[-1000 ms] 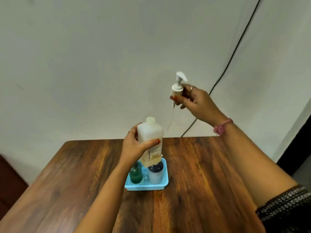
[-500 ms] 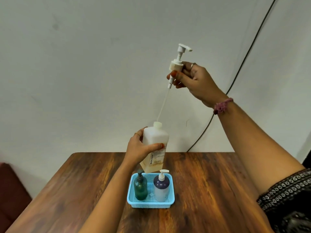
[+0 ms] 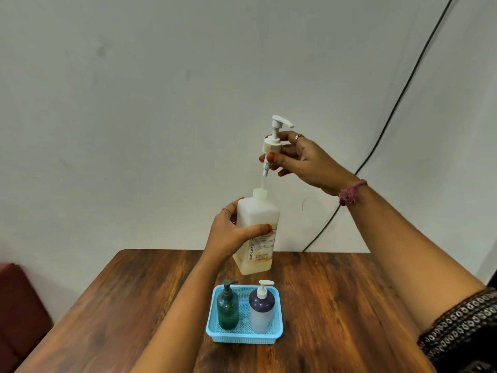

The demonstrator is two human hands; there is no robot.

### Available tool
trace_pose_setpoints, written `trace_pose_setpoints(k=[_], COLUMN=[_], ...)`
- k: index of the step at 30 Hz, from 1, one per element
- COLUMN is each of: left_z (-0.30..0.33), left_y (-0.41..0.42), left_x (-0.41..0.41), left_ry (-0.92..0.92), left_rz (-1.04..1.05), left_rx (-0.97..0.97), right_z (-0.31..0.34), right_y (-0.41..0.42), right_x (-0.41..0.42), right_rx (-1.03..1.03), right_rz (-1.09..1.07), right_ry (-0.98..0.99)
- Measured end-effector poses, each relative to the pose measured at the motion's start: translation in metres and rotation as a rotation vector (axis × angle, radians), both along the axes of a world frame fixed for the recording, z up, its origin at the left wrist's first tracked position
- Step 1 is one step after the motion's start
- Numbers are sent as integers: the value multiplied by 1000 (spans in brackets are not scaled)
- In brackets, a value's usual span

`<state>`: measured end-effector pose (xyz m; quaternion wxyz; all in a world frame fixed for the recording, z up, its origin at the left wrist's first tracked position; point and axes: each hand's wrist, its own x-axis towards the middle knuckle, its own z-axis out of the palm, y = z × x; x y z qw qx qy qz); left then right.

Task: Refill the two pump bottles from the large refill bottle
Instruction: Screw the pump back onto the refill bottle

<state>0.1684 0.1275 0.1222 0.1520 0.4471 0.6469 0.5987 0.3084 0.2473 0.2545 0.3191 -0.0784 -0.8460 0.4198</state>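
Observation:
My left hand grips the large white refill bottle, held tilted in the air above the table. A little yellowish liquid sits at its bottom. My right hand pinches the bottle's white pump head by its collar, above the open neck. The pump's thin dip tube reaches down into the neck. Below, a green pump bottle and a white pump bottle with a dark blue top stand side by side in a light blue basket.
The basket rests near the middle of a brown wooden table. A black cable runs diagonally down the white wall behind. A dark red seat shows at the far left.
My right hand has come down with the pump head, so the dip tube now goes deeper into the refill bottle's neck. The view has tilted, showing more of the table.

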Motion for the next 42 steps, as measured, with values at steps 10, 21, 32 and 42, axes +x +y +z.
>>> trace_pose_setpoints(k=[10,21,32,42], left_z=[19,28,23,23], left_y=[4,8,11,19], left_x=[7,10,13,10], left_ry=[1,26,37,73], left_rz=[-36,-45,-46,-14], left_rx=[48,83,76,73], right_z=[-19,-29,-30,-40], right_y=[4,6,2,4], right_x=[0,2,3,0], right_rx=[-91,-7,68,-198], right_rz=[48,-72,-181,-97], right_ry=[-130,-131,-306,-7])
